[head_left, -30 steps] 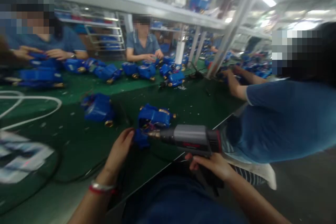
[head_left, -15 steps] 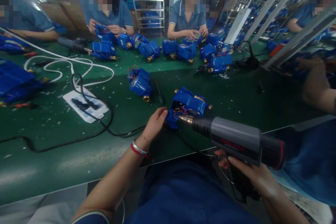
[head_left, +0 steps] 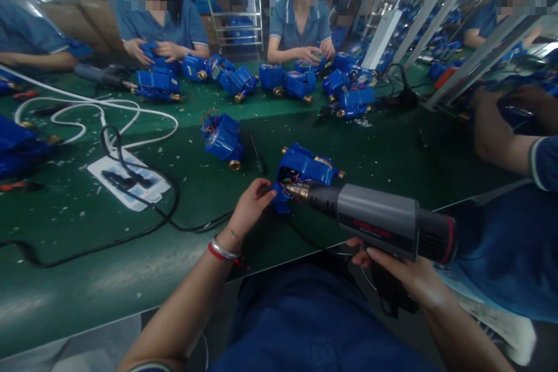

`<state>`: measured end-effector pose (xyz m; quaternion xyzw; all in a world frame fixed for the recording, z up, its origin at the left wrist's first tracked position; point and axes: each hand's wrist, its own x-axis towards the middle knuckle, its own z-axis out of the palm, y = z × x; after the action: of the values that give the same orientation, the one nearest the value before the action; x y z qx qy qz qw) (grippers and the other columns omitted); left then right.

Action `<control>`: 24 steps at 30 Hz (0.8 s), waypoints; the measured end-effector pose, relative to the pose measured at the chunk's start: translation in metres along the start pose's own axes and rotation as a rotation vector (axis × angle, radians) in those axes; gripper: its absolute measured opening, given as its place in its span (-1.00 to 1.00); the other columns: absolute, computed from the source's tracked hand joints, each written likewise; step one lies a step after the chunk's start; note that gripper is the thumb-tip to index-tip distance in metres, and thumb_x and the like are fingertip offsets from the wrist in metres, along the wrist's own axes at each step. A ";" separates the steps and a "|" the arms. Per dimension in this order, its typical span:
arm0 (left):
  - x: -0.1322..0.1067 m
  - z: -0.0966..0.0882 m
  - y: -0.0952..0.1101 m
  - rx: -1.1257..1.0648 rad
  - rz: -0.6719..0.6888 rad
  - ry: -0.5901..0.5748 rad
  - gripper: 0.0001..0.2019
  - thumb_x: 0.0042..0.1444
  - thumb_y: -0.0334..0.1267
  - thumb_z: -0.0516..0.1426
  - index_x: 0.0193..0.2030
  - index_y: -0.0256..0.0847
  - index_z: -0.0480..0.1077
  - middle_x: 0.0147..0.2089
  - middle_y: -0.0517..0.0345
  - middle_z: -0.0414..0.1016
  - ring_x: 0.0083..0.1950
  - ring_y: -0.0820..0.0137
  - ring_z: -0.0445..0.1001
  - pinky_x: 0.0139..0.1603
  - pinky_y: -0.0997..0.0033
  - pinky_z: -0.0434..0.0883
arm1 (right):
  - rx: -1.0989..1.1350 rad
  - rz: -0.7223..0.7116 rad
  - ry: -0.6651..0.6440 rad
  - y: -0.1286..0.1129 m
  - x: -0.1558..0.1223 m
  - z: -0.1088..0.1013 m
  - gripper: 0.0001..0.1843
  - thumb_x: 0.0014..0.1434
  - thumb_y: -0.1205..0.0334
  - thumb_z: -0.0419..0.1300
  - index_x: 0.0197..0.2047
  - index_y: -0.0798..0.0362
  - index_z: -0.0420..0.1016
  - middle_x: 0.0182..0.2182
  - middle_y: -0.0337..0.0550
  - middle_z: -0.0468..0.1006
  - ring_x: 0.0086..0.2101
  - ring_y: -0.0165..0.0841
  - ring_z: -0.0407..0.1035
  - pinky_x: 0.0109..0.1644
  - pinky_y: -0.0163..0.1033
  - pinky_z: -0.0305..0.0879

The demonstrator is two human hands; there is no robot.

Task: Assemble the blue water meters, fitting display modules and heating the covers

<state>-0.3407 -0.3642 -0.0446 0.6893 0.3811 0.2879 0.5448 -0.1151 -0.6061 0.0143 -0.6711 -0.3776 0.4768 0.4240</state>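
Observation:
A blue valve housing (head_left: 305,173) with brass fittings and coloured wires lies on the green table (head_left: 131,256) in front of me. My left hand (head_left: 250,206) pinches at its near left end, fingers closed on the wires or housing edge. My right hand (head_left: 403,276) grips the handle of a grey and black heat gun (head_left: 375,222). The gun's metal nozzle points left and sits right at the wires beside my left fingertips.
A second blue valve (head_left: 222,138) and a small screwdriver (head_left: 257,157) lie just beyond. A power strip (head_left: 128,180) with black and white cables sits left. Several blue valves line the far side, where people in blue shirts work. A co-worker's arm (head_left: 501,139) is at the right.
My head has turned left from the right-hand neighbour to the table. The heat gun nozzle has stayed at the valve's wires, with my left hand kept on the valve.

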 end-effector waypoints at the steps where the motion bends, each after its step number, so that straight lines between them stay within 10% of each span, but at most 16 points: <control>1: 0.000 -0.001 0.000 0.015 0.009 -0.015 -0.70 0.08 -0.07 0.10 -0.10 -0.16 0.31 -0.15 0.10 0.43 -0.19 0.35 0.44 -0.18 0.34 0.39 | 0.005 -0.006 0.011 0.001 0.000 0.000 -0.61 0.15 0.00 0.16 -0.08 0.11 0.45 -0.17 0.03 0.55 -0.27 -0.21 0.46 -0.14 -0.06 0.42; 24: 0.008 -0.014 0.004 0.389 0.022 -0.033 -0.56 0.05 0.02 0.08 0.01 -0.17 0.32 0.04 0.01 0.41 0.02 0.20 0.40 0.06 0.15 0.33 | 0.105 -0.094 -0.081 -0.002 -0.002 -0.004 -0.64 0.15 0.07 0.18 -0.12 0.19 0.45 -0.21 0.02 0.53 -0.33 -0.34 0.47 -0.25 -0.21 0.43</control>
<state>-0.3469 -0.3506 -0.0380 0.7904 0.4128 0.2034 0.4044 -0.1115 -0.6083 0.0176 -0.6097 -0.4000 0.5024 0.4646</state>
